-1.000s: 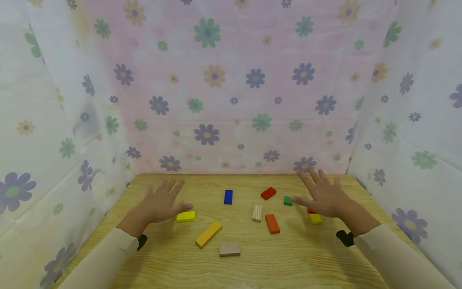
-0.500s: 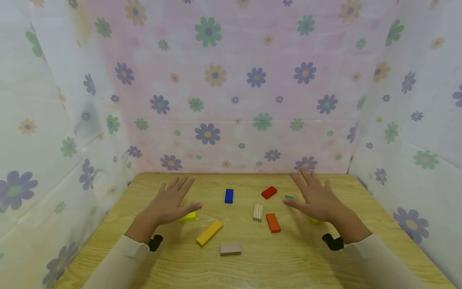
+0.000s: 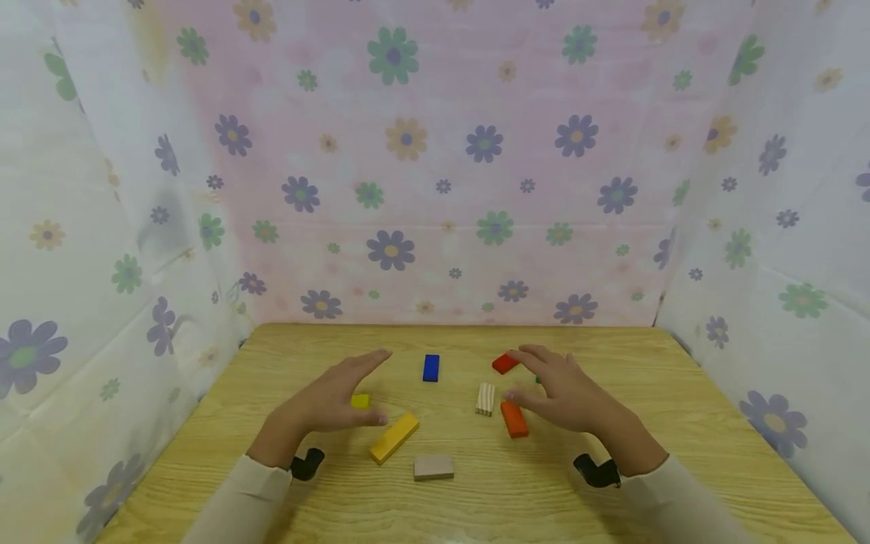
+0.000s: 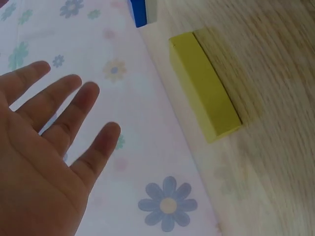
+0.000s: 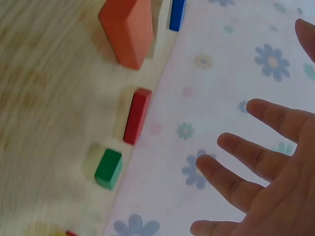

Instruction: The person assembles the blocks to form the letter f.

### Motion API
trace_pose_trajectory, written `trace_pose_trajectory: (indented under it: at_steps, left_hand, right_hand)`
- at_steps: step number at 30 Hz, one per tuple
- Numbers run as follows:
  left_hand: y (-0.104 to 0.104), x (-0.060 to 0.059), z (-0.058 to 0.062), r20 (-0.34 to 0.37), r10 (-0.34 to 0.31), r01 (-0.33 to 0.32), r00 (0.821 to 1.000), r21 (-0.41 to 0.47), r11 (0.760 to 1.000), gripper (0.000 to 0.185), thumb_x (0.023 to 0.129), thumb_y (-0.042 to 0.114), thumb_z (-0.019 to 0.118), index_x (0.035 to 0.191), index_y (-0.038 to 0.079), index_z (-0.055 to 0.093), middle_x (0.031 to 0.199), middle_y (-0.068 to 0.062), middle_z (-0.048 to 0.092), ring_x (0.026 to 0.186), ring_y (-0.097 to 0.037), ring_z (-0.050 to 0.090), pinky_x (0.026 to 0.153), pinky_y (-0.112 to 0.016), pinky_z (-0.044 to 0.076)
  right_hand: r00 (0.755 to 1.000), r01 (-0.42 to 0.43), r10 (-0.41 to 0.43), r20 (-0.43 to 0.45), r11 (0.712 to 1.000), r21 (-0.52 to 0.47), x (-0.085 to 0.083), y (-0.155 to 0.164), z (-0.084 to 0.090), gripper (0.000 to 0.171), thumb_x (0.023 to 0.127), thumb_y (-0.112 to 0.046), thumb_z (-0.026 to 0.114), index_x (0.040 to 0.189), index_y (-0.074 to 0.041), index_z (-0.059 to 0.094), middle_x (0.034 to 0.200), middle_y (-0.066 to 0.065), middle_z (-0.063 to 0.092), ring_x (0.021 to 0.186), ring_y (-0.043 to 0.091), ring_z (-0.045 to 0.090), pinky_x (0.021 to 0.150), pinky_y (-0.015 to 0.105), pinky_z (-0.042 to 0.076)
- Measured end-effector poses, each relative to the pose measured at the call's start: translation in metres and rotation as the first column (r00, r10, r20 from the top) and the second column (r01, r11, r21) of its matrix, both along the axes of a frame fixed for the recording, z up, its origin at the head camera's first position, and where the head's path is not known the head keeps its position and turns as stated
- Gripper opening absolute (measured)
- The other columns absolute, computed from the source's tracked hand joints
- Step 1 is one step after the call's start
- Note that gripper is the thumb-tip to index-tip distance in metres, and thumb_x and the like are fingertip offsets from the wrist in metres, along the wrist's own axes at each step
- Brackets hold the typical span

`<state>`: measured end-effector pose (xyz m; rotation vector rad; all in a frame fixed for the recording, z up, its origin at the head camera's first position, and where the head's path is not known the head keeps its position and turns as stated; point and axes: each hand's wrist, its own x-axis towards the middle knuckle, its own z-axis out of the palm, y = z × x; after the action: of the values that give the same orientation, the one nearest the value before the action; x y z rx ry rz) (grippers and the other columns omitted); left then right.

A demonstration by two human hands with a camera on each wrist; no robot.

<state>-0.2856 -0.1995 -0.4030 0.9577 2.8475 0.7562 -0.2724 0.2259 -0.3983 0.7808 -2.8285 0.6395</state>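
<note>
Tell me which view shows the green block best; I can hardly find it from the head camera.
The right wrist view: the green block lies whole on the table beside the red block. In the head view only a sliver shows behind the right hand. The left wrist view misses it.

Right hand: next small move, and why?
Probably lower the right hand onto the orange block and close the fingers round it. The hand hovers open above the table with its thumb just over that block, holding nothing, and the right wrist view shows the fingers spread. The red block near its fingertips is the other likely pick; I cannot tell which it favours.
</note>
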Motion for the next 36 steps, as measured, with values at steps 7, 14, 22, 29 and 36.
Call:
trace_pose_trajectory:
  at_steps: [7, 14, 22, 29, 36]
  left_hand:
    - [0.004, -0.003, -0.005, 0.113, -0.088, 0.083, 0.99, 0.051, 0.995, 0.103, 0.082, 0.048, 0.086, 0.164, 0.036, 0.024, 0.17, 0.004, 0.027, 0.154, -0.033, 0.032, 0.12, -0.064, 0.031]
    - [0.009, -0.001, -0.013, 0.26, -0.184, 0.155, 0.948, 0.128, 0.98, 0.105, 0.079, 0.026, 0.091, 0.164, 0.033, 0.028, 0.171, 0.0, 0.026, 0.128, -0.033, 0.058, 0.094, -0.042, 0.057]
    - [0.012, 0.001, -0.015, 0.343, -0.174, 0.148, 0.923, 0.101, 0.984, 0.1, 0.078, 0.011, 0.092, 0.16, 0.029, 0.039, 0.161, -0.002, 0.044, 0.1, -0.017, 0.065, 0.072, -0.029, 0.059]
    - [0.013, 0.005, -0.015, 0.383, -0.163, 0.146, 0.909, 0.073, 0.987, 0.094, 0.077, 0.007, 0.091, 0.157, 0.027, 0.046, 0.112, 0.0, 0.071, 0.081, -0.012, 0.068, 0.068, -0.028, 0.059]
    - [0.015, 0.008, -0.013, 0.409, -0.155, 0.141, 0.899, 0.064, 0.988, 0.089, 0.08, 0.002, 0.088, 0.156, 0.026, 0.049, 0.082, 0.001, 0.073, 0.069, -0.014, 0.067, 0.063, -0.029, 0.058]
  right_hand:
    - [0.997, -0.066, 0.066, 0.045, 0.998, -0.003, 0.006, -0.021, -0.007, 0.059, 0.099, -0.052, 0.066, 0.149, -0.023, 0.055, 0.153, 0.006, 0.052, 0.145, 0.038, 0.046, 0.114, 0.076, 0.026]
    - [0.987, -0.122, 0.118, 0.109, 0.992, 0.039, 0.007, -0.032, -0.024, 0.048, 0.099, -0.045, 0.069, 0.138, -0.019, 0.065, 0.142, 0.001, 0.061, 0.135, 0.031, 0.055, 0.107, 0.055, 0.049]
    - [0.959, -0.258, 0.245, 0.139, 0.963, 0.082, 0.009, -0.048, -0.033, 0.035, 0.098, -0.037, 0.072, 0.127, -0.018, 0.072, 0.124, -0.006, 0.068, 0.113, 0.015, 0.064, 0.096, 0.041, 0.056]
    - [0.92, -0.324, 0.315, 0.234, 0.946, 0.001, 0.02, -0.067, -0.034, 0.032, 0.095, -0.033, 0.077, 0.123, -0.019, 0.074, 0.114, -0.01, 0.07, 0.099, 0.004, 0.064, 0.084, 0.026, 0.056]
    - [0.9, -0.373, 0.36, 0.245, 0.928, 0.007, 0.027, -0.077, -0.038, 0.031, 0.094, -0.034, 0.077, 0.124, -0.023, 0.073, 0.113, -0.012, 0.067, 0.098, 0.001, 0.06, 0.083, 0.023, 0.054]
